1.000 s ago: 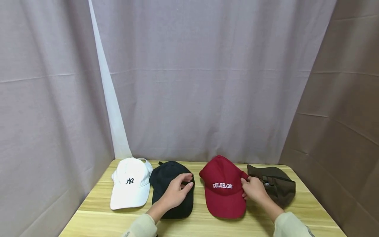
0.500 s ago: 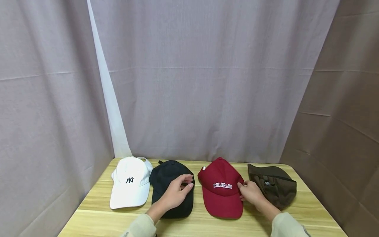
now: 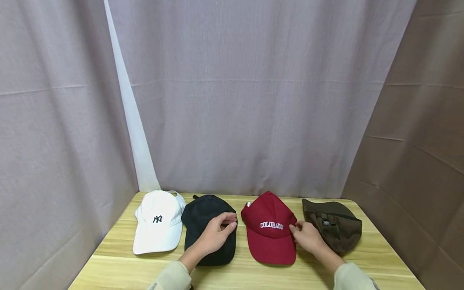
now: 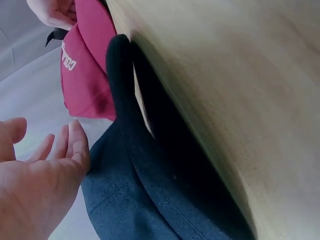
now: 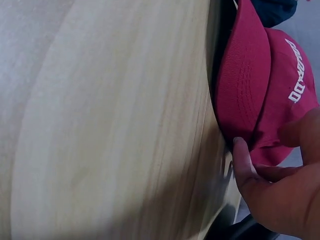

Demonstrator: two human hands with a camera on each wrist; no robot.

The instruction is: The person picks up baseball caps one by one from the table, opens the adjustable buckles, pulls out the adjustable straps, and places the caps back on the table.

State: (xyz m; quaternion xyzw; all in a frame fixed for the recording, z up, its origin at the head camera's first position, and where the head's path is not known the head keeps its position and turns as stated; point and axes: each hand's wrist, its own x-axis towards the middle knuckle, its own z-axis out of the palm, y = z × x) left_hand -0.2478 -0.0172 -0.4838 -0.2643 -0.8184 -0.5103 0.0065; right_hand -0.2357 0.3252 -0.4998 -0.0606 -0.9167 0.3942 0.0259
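Observation:
In the head view, a red baseball cap [image 3: 270, 225] lettered COLORADO lies right of centre with its brim toward me. My right hand [image 3: 308, 237] pinches its right side between thumb and fingers; in the right wrist view, one fingertip [image 5: 240, 145] is at the brim's corner. Left of it lies a black baseball cap [image 3: 203, 219], brim also facing me. Relaxed and holding nothing, my left hand [image 3: 215, 234] is over the black cap's right side, partly covering it. The left wrist view has these fingers [image 4: 77, 142] extended alongside the black crown.
A white baseball cap [image 3: 159, 221] with a dark NY logo sits at the far left. To the right, a dark brown cap [image 3: 338, 231] lies turned, its brim pointing away. All rest on a wooden table [image 3: 253, 280], with grey curtains [image 3: 232, 100] behind.
My right hand has shifted the red cap slightly left and straightened it; a metal buckle now shows at its left. More of the brown cap is uncovered. My left hand stays in place.

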